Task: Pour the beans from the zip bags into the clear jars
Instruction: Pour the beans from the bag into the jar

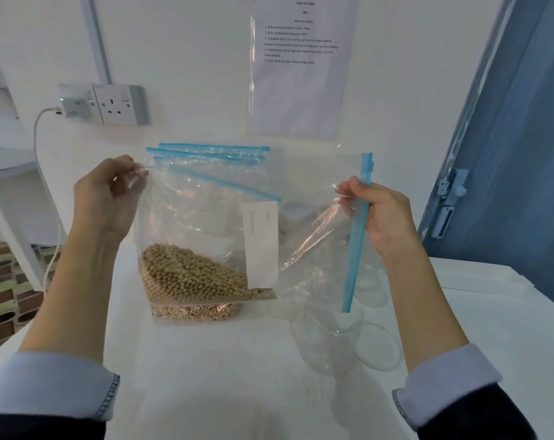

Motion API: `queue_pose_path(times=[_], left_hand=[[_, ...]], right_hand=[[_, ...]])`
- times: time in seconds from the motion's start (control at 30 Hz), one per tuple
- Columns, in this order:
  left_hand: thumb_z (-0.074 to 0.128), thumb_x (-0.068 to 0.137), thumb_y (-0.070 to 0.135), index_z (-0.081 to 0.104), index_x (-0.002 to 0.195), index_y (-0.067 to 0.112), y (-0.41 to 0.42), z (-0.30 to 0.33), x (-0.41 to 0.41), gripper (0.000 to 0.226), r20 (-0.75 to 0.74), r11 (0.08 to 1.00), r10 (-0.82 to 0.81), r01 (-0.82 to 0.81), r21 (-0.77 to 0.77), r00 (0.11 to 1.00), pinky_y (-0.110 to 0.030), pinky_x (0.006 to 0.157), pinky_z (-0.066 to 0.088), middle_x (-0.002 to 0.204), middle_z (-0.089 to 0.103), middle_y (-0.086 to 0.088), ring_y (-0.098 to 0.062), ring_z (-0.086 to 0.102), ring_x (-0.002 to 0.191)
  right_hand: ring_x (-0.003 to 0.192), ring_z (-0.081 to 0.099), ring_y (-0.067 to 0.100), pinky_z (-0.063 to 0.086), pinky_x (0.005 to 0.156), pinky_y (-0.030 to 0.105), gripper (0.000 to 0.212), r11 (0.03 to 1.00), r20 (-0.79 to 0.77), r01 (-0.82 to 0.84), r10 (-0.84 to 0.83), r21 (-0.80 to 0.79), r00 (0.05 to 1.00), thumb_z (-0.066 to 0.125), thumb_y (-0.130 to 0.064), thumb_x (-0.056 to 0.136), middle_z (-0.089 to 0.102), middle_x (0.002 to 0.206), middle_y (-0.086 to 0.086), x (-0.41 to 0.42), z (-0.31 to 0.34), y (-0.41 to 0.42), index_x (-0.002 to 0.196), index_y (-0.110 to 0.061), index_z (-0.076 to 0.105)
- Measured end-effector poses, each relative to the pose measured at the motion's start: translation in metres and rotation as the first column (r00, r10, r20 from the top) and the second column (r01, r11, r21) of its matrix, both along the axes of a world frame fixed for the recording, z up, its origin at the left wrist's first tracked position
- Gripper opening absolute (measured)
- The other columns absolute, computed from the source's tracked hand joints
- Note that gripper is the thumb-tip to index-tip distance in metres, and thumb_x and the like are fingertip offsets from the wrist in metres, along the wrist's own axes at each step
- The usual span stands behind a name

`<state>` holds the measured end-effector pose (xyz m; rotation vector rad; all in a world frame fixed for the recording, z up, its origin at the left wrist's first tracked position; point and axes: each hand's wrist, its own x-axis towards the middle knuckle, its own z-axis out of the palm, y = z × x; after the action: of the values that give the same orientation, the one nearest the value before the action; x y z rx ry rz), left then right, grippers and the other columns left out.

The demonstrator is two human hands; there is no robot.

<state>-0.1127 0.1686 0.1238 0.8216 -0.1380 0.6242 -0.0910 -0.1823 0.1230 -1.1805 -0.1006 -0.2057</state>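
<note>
I hold a clear zip bag (206, 223) above the white table (206, 360). Tan beans (190, 277) lie heaped in its lower left corner, beside a white label. My left hand (107, 198) pinches the bag's upper left corner. My right hand (380, 214) grips the bag's blue zip strip (356, 249), which runs almost vertically on the right, its lower end just over the mouth of an empty clear jar (328, 338). Behind the held bag stand more zip bags (212, 154) with blue strips; beans of another show beneath it.
A clear lid (379, 347) lies right of the jar, and more clear jar parts (369, 284) sit behind it. On the wall are a socket with a plugged charger (75, 108) and a sleeved instruction sheet (301, 65). A blue door (507, 154) stands at the right.
</note>
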Motion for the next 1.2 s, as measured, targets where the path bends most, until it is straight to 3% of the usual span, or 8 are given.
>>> queue_pose_path(times=[0.23, 0.37, 0.5, 0.63, 0.73, 0.9, 1.03, 1.2], left_hand=[[0.045, 0.082, -0.010, 0.067, 0.053, 0.016, 0.002, -0.002, -0.003, 0.044, 0.004, 0.988, 0.014, -0.014, 0.152, 1.000, -0.021, 0.078, 0.050, 0.067, 0.057, 0.004, -0.010, 0.060, 0.063], [0.051, 0.082, -0.009, 0.065, 0.066, 0.013, 0.001, -0.003, -0.006, 0.030, -0.034, 0.959, 0.030, -0.020, 0.282, 0.999, -0.015, 0.076, 0.047, 0.078, 0.057, 0.003, -0.007, 0.066, 0.074], [0.050, 0.083, -0.009, 0.064, 0.056, 0.015, 0.002, -0.002, -0.009, 0.039, -0.095, 0.979, 0.027, -0.008, 0.202, 0.995, -0.016, 0.074, 0.044, 0.074, 0.053, 0.001, -0.008, 0.067, 0.070], [0.050, 0.082, -0.004, 0.064, 0.062, 0.015, 0.000, 0.000, -0.013, 0.030, -0.141, 0.978, 0.055, -0.025, 0.207, 0.989, -0.021, 0.083, 0.038, 0.067, 0.060, 0.003, -0.006, 0.065, 0.069], [0.048, 0.093, 0.010, 0.068, 0.051, 0.019, 0.000, -0.001, -0.015, 0.047, -0.149, 0.944, 0.083, -0.030, 0.329, 0.985, -0.023, 0.077, 0.034, 0.059, 0.066, 0.009, -0.004, 0.054, 0.067], [0.049, 0.093, 0.009, 0.073, 0.057, 0.016, 0.003, 0.001, -0.020, 0.043, -0.147, 0.867, 0.078, 0.006, 0.498, 0.986, -0.022, 0.075, 0.037, 0.074, 0.071, 0.006, -0.004, 0.055, 0.068], [0.048, 0.090, -0.003, 0.073, 0.052, 0.015, -0.004, 0.002, -0.020, 0.048, -0.097, 0.891, 0.108, -0.053, 0.450, 0.989, -0.018, 0.071, 0.040, 0.065, 0.071, 0.002, -0.007, 0.064, 0.071], [0.055, 0.090, 0.004, 0.072, 0.053, 0.021, -0.011, 0.001, -0.020, 0.044, -0.055, 0.901, 0.160, -0.123, 0.416, 0.986, -0.023, 0.073, 0.039, 0.065, 0.070, 0.009, -0.003, 0.062, 0.072]], right_hand=[[0.076, 0.067, 0.018, 0.056, 0.077, 0.027, 0.009, 1.000, -0.014, -0.002, 0.002, -0.003, 1.000, 0.066, -0.007, 0.087, 0.071, 0.085, 0.012, 0.002, -0.004, 0.000, 0.087, 0.001, 0.069], [0.075, 0.067, 0.018, 0.055, 0.075, 0.026, 0.009, 1.000, -0.011, -0.010, 0.010, -0.004, 1.000, 0.065, -0.007, 0.087, 0.071, 0.084, 0.012, 0.004, -0.005, -0.001, 0.086, 0.001, 0.068], [0.076, 0.067, 0.018, 0.054, 0.074, 0.027, 0.009, 1.000, -0.017, -0.016, 0.015, -0.023, 1.000, 0.065, -0.008, 0.087, 0.072, 0.085, 0.011, 0.006, -0.005, 0.000, 0.085, 0.000, 0.068], [0.078, 0.067, 0.019, 0.054, 0.075, 0.027, 0.009, 0.999, -0.025, -0.014, 0.013, -0.035, 1.000, 0.065, -0.008, 0.088, 0.071, 0.087, 0.012, 0.006, -0.006, 0.001, 0.086, 0.000, 0.068], [0.077, 0.067, 0.018, 0.055, 0.072, 0.024, 0.009, 1.000, -0.027, -0.010, 0.010, -0.011, 1.000, 0.065, -0.007, 0.087, 0.071, 0.087, 0.013, 0.004, -0.005, 0.001, 0.086, 0.001, 0.068], [0.077, 0.067, 0.018, 0.056, 0.073, 0.025, 0.008, 1.000, -0.020, -0.008, 0.008, -0.018, 1.000, 0.066, -0.007, 0.087, 0.071, 0.085, 0.012, 0.004, -0.006, 0.000, 0.084, 0.001, 0.068], [0.074, 0.065, 0.016, 0.055, 0.070, 0.023, 0.010, 0.999, -0.009, 0.006, -0.006, -0.036, 1.000, 0.065, -0.008, 0.087, 0.071, 0.088, 0.013, 0.004, -0.006, 0.000, 0.085, 0.001, 0.069], [0.086, 0.067, 0.019, 0.055, 0.083, 0.028, 0.012, 0.997, 0.021, 0.053, -0.052, -0.063, 0.998, 0.067, -0.012, 0.087, 0.073, 0.097, 0.012, 0.004, -0.011, -0.002, 0.090, -0.002, 0.071]])
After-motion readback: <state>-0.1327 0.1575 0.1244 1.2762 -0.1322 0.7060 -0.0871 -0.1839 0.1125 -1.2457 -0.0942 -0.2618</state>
